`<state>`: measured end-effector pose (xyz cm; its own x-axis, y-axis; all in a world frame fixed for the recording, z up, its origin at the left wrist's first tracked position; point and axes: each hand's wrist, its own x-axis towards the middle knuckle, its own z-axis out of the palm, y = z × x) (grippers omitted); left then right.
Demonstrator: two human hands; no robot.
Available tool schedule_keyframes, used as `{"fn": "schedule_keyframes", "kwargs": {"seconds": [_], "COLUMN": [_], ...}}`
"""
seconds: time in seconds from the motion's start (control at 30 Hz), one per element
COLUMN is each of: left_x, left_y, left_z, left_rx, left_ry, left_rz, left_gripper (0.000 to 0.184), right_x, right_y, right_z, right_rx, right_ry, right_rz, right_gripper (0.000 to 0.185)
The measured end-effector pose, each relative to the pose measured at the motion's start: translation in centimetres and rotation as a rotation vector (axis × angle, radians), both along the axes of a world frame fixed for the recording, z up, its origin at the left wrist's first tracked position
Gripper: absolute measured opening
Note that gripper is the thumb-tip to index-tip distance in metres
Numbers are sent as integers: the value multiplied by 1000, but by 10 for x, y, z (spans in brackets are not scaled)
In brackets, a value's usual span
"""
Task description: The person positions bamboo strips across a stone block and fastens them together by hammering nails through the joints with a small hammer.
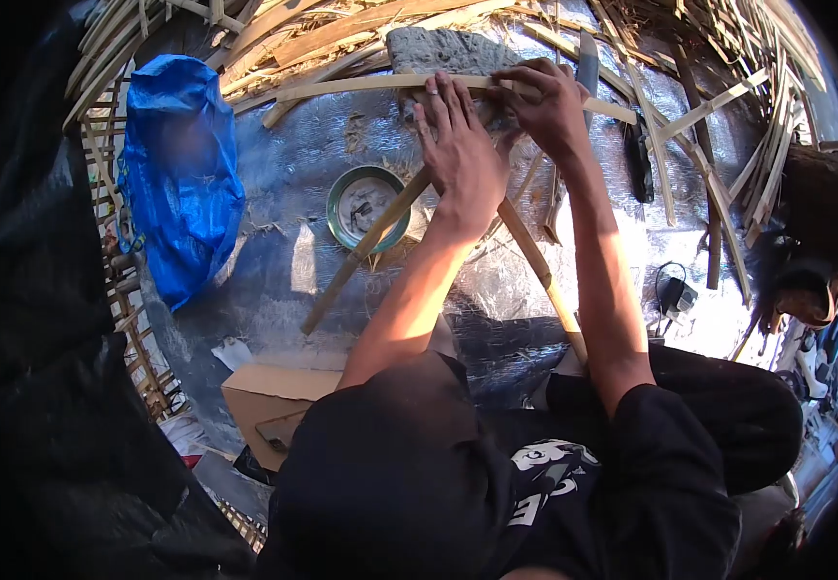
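A long pale strip of split bamboo or wood (356,84) lies crosswise in front of me. My left hand (462,159) rests on it with fingers stretched out and pointing away from me. My right hand (549,108) has its fingers bent round the strip, just to the right. Behind the strip sits a rough grey stone block (453,48). Under my left hand, two sticks meet and spread toward me: a left stick (341,282) and a right stick (533,253). Their meeting point is hidden. A grey blade (588,70) stands out beyond my right hand.
A green-rimmed bowl (331,205) stands left of my left hand. Farther left is a blue plastic bag (187,193); nearer is a cardboard box (249,411). Bamboo strips (781,116) pile up right and behind. A black corded object (676,293) lies at right on the silvery sheet (274,314).
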<state>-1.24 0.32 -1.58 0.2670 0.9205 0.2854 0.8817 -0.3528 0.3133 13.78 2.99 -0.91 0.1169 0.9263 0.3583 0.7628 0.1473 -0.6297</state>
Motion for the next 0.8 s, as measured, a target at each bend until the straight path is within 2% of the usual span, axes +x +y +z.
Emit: {"fn": "schedule_keyframes", "kwargs": {"seconds": [0.03,0.13,0.17,0.3,0.47,0.67,0.73,0.8], "left_x": [0,-4,-5,-6,-6,-5,-6,-5], "left_y": [-2,0,-1,0,-2,1,2,1], "left_z": [2,5,5,8,1,10,17,11], "left_rx": [-11,-50,-55,-77,-2,-39,-172,-154], "left_ry": [14,81,109,117,39,43,137,138], "left_rz": [6,-4,-10,-14,-27,-10,-15,-11], "left_gripper": [94,98,100,100,101,95,103,104], "right_x": [-5,-23,-28,-37,-40,-21,-22,-22], "right_y": [-2,-3,-6,-14,-2,10,11,9], "right_z": [5,4,1,0,10,-3,-6,-5], "right_rx": [38,27,68,81,-48,-73,26,56], "right_ry": [-95,-33,-135,-208,-225,-104,-28,-66], "right_rz": [-21,15,1,-75,-87,32,74,87], "right_gripper": [19,20,20,17,17,21,24,24]}}
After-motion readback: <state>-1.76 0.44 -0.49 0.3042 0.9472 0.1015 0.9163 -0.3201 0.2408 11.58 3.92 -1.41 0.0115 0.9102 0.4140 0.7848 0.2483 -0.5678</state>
